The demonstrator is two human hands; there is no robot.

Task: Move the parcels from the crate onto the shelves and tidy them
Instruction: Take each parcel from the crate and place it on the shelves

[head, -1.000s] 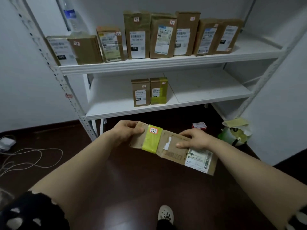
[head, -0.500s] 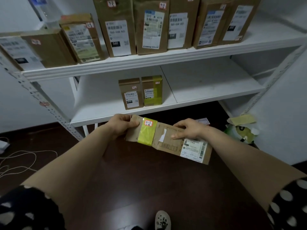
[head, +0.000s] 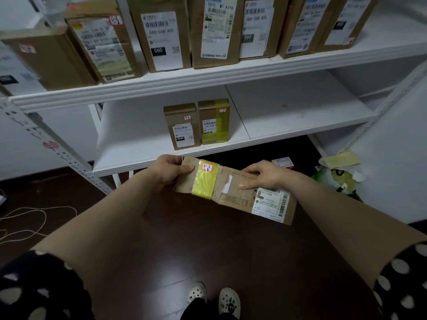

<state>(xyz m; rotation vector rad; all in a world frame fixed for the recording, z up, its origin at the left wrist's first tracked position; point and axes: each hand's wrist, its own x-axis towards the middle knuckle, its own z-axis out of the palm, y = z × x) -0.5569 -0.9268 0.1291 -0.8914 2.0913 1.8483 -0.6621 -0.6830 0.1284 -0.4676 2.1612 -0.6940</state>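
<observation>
A long brown cardboard parcel [head: 233, 192] with a yellow tape band and a white shipping label lies level in both my hands, just in front of the lower shelf [head: 143, 162]. My left hand [head: 171, 169] grips its left end, thumb on top. My right hand [head: 265, 175] holds its far edge, with the thumb lying on the top face. Two small brown parcels [head: 196, 124] stand side by side on the lower shelf. Several larger parcels [head: 215, 28] stand in a row on the upper shelf [head: 208, 77]. No crate is in view.
The metal shelf upright [head: 46, 139] slants at the left. A small red and white box [head: 282, 162] and a green bag with paper scraps [head: 337, 174] lie on the dark floor at the right. Cords [head: 25, 218] lie at the left. My shoes [head: 212, 296] show below.
I have stepped closer to the shelves, so they fill more of the view. The parcel stays held in both hands and is nearer the lower shelf's edge.
</observation>
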